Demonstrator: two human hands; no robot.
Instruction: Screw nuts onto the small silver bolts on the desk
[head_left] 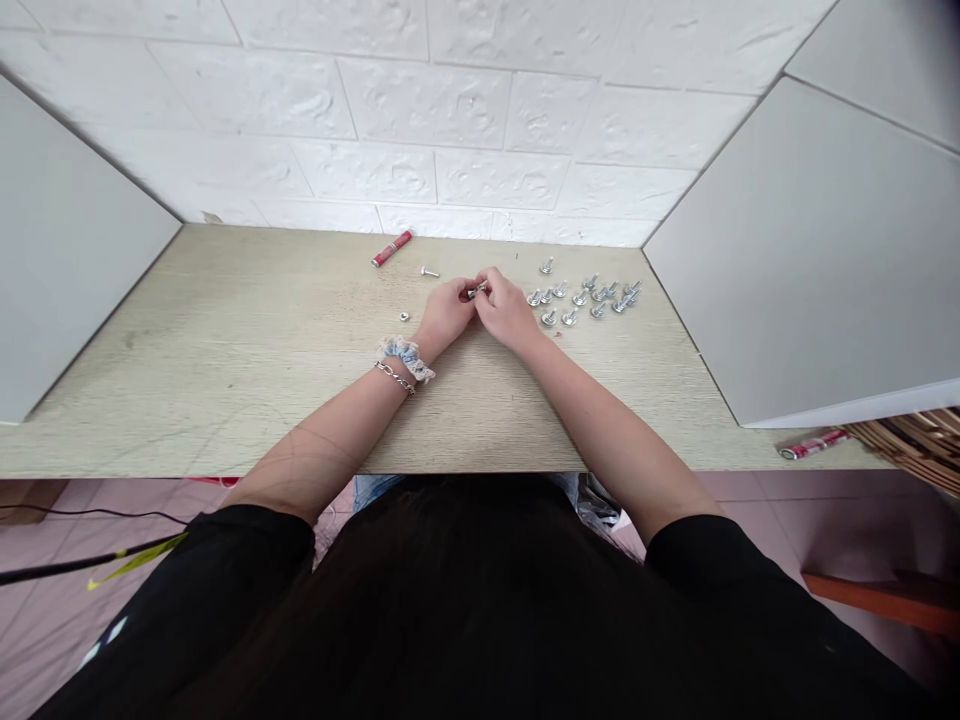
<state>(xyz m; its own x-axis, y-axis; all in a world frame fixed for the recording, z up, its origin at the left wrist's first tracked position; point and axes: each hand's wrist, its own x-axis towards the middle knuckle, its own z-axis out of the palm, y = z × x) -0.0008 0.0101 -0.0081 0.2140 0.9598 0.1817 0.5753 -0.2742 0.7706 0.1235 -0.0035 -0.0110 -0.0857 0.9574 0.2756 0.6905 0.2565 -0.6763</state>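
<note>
Silver bolt (pixel 478 291), single item, small: held at mid-desk, pinched between the fingertips of both hands, its head and shank partly hidden by the fingers. Left hand (pixel 446 312) and right hand (pixel 507 310) are both closed on it, knuckles nearly touching.

Desk (pixel 214 345): pale wood-grain top, its back edge meeting a white brick-textured wall (pixel 420 125), its front edge running beneath both forearms. White side panels stand at either end: left panel (pixel 75 250), right panel (pixel 802 250). Wide stretches of wood-grain top lie between each panel and the hands.

Around the hands:
- Group of silver bolts (pixel 585 298) - well over a dozen, lying scattered just beside the right hand, towards the right panel.
- Lone bolt (pixel 430 272) - lying on its side, beyond the left hand.
- Small silver nut (pixel 403 316) - just beside the left hand, on the outer side.
- Red cylindrical tube (pixel 392 249) - near the wall, behind the lone bolt.

Nothing lies between the hands and the front edge. On the left wrist: frilled blue scrunchie (pixel 407 358) and chain bracelet (pixel 394 378). Beyond the right panel, at the desk's front corner: second red tube (pixel 814 444), beside a wicker basket (pixel 907 445).
</note>
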